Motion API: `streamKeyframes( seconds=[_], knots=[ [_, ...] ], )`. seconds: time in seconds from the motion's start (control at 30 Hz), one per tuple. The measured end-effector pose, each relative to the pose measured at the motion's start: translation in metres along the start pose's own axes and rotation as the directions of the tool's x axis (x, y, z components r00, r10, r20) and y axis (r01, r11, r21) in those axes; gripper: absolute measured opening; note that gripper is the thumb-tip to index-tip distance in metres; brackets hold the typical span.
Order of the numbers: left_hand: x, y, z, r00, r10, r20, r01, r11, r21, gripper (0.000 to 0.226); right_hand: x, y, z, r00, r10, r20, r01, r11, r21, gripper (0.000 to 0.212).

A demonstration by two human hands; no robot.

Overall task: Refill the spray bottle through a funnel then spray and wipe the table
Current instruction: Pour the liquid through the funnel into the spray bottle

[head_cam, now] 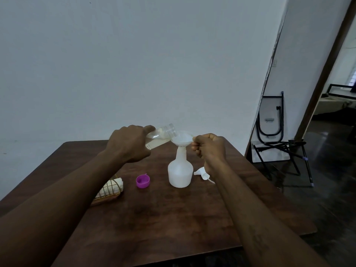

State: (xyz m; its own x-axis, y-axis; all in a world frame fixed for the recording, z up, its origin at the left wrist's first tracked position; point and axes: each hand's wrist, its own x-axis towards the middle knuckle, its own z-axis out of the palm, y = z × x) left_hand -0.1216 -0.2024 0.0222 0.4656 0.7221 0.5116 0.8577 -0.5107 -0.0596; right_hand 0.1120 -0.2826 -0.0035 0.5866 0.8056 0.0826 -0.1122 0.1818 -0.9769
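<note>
Dark wood table (173, 218) against a plain pale wall; doorway and a folded chair frame off to the right.

Left hand (131, 143): grip wrapped around the body of a clear bottle (160, 134), tipped nearly flat, its open mouth at the near-left rim of the funnel (182, 139). Pale liquid lies low along the bottle's underside. Whether a stream is running right now cannot be told.

Right hand (210, 148): grip pinched on the funnel's right-hand tab, other fingers curled in. Funnel sits in the neck of the white spray bottle (180, 173), which stands upright mid-table, nothing else steadying it.

Outward: trigger head (202, 173) lies on the table just right of the spray bottle, partly behind the right wrist. Purple cap (143, 181) rests open side up to the left. Rolled pale cloth (110, 187) in a wire holder (107, 191) near the left forearm.

Judgement, step in hand: pouring, early part of the task; spraying and wiping not yet begun.

To do it well:
- keep the bottle mouth over the funnel bowl, not its lip
- raise the tilt slowly, letting the funnel drain before adding more
- hold the funnel plumb; the pinch alone steadies a light bottle, so avoid sideways pull
- opaque body hides the level, so watch the funnel for backing up.
</note>
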Motion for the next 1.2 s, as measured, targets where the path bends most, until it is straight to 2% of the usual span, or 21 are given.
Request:
streamKeyframes(
  seconds=[0.4,1.2],
  knots=[
    [0.006,0.004,-0.006,1.000,0.019,0.008,-0.020,0.996,0.087,0.072,0.001,0.000,0.001,1.000,-0.013,-0.005,0.013,1.000,-0.002,0.007],
    [0.011,0.009,-0.013,1.000,0.022,-0.011,-0.019,0.987,0.162,0.071,0.000,0.000,0.003,0.998,0.056,-0.007,-0.055,0.994,0.092,0.009]
  ],
)
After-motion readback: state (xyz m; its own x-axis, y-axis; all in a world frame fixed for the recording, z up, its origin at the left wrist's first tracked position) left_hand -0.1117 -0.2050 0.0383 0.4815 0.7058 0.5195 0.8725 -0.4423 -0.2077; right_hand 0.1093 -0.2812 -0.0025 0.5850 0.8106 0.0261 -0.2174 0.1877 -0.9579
